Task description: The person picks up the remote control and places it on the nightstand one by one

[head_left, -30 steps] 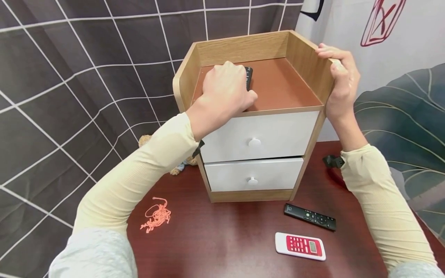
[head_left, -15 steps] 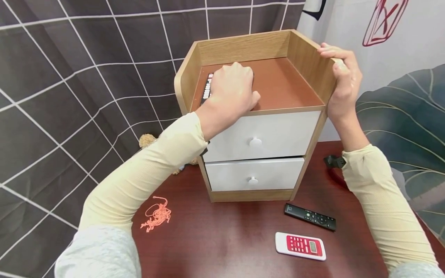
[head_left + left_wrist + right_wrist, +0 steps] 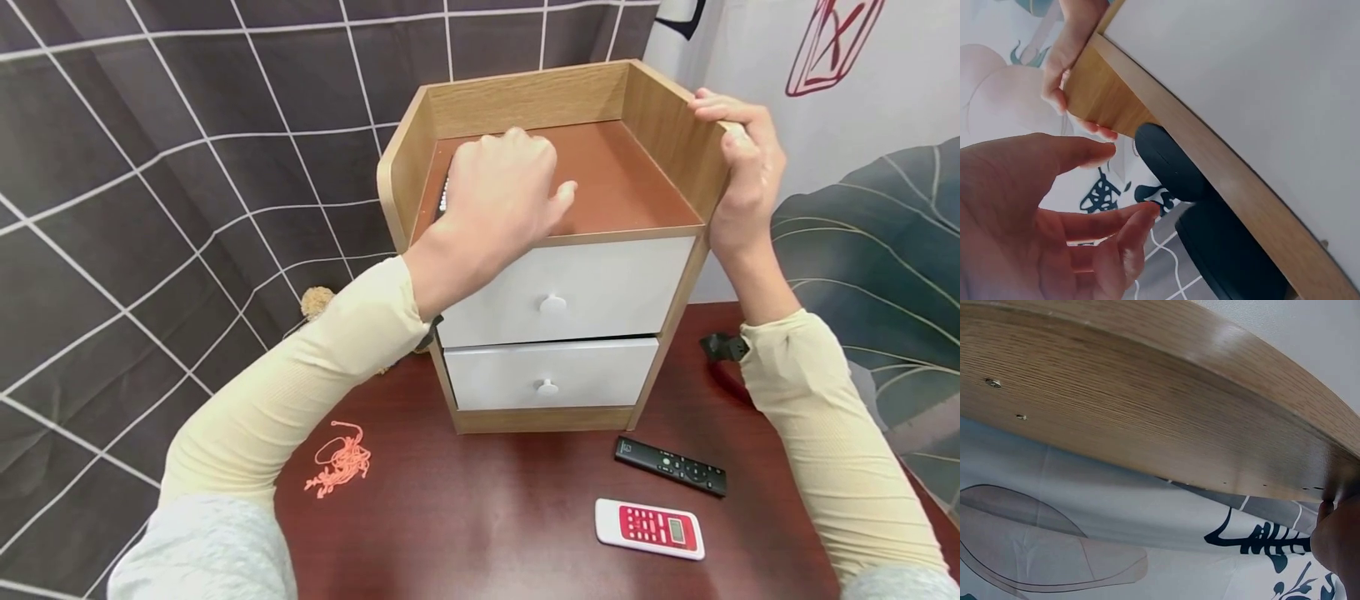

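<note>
The left hand (image 3: 501, 187) has its thumb swung out toward two o'clock since half a second ago, and its knuckles now hide more of the white-buttoned black remote control (image 3: 444, 197); the right hand (image 3: 747, 171) looks unmoved. Taking twelve as straight away from the person, that remote lies on the brown top of the two-drawer nightstand (image 3: 525, 104), peeping out at nine o'clock from the left hand; its long axis runs roughly from seven to one, as far as the sliver shows. Seen from the left wrist, a second dark remote (image 3: 1169, 164) has its rounded end at about two o'clock from the gap between thumb and forefinger, just beside them, near the nightstand's front edge; I cannot tell whether the two remotes touch.

The left hand is spread, thumb and fingertips parted with nothing between; it is by far the nearer hand, since the right one sits well off at three o'clock, gripping the right side panel (image 3: 671, 137) over its top edge. I'd judge everything turns on that narrow gap between the left fingertips and the second remote's end; down on the counter (image 3: 480, 517), a slim black remote (image 3: 671, 467) and a red-and-white remote (image 3: 649, 529) lie toward five o'clock, well apart; a coral cord (image 3: 342, 462) lies toward seven.
</note>
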Demonstrator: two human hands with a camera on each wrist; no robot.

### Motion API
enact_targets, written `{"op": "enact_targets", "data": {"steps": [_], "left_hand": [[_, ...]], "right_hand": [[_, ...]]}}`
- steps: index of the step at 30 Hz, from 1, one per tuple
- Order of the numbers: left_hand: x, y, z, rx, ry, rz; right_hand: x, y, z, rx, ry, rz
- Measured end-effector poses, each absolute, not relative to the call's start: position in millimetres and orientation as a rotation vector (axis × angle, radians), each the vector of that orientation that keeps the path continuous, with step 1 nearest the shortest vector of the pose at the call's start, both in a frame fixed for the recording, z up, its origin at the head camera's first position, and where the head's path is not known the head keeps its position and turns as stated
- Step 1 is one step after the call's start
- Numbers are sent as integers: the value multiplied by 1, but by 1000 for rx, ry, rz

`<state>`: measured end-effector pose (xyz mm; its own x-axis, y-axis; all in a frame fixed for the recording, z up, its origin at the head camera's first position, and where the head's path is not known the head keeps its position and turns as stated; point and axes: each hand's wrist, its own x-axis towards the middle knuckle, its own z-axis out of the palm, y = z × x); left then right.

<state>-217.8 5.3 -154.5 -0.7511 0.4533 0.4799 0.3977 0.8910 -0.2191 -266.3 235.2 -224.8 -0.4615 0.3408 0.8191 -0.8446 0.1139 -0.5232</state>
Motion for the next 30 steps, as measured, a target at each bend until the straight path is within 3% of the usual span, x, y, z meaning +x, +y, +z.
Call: {"op": "enact_targets", "data": {"steps": [18,30], "left_hand": [[-191,0,-193,-1106,-2044,-29],[-209,-3,-271,-1637,-1578,-49]], "right_hand": [[-266,238,-226,528,-1438,1504],[-267,237,-226,528,-1435,1513]]}}
